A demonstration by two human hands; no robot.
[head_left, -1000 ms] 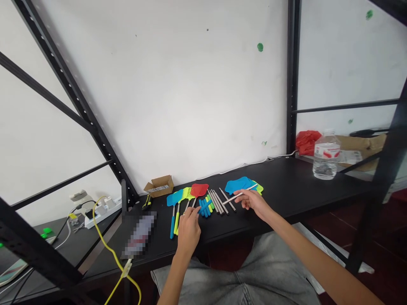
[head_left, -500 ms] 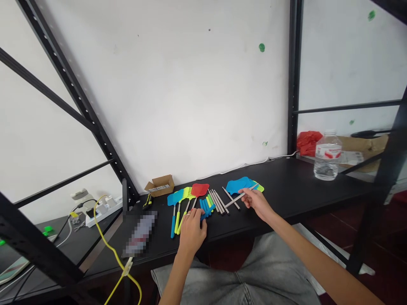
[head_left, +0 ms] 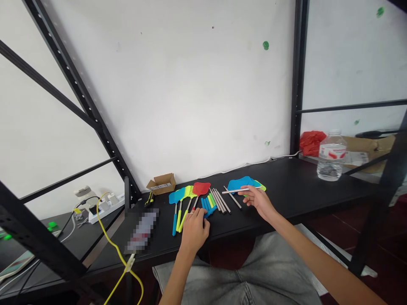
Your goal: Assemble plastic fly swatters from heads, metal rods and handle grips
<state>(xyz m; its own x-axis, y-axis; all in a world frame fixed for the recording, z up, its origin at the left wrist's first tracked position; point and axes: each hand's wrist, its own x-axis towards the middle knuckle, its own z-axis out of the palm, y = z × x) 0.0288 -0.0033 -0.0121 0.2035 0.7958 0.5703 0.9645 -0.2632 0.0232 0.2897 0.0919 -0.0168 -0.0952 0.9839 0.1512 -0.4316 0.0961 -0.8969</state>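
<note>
So, the right hand (head_left: 257, 201) has its grip pinched on a thin, shiny silver metal rod (head_left: 233, 192), held nearly level above the flat black bench (head_left: 280, 182), just by a pile of plastic flyswatter heads (head_left: 238, 184), blue on top with yellow-green poking out on the right. The left hand (head_left: 194, 226) is palm down beside a row of short blue and green handle tubes (head_left: 207, 204), and one slanted blue tube (head_left: 211, 211) is right at its fingertips; can't tell from this angle if that grip has hold of it or not. Just right of the tubes there's a bunch of loose grey metal rods (head_left: 220, 201), plus a single grey rod (head_left: 235, 201) lying a bit apart. Over on the left you've got put-together swatters side by side: one blue (head_left: 177, 196), two yellow-green (head_left: 187, 191), one red (head_left: 201, 188), its handle partly covered by the left hand. Behind them sits a small open brown cardboard box (head_left: 161, 185), and way off right stands a clear plastic water bottle (head_left: 330, 170).
</note>
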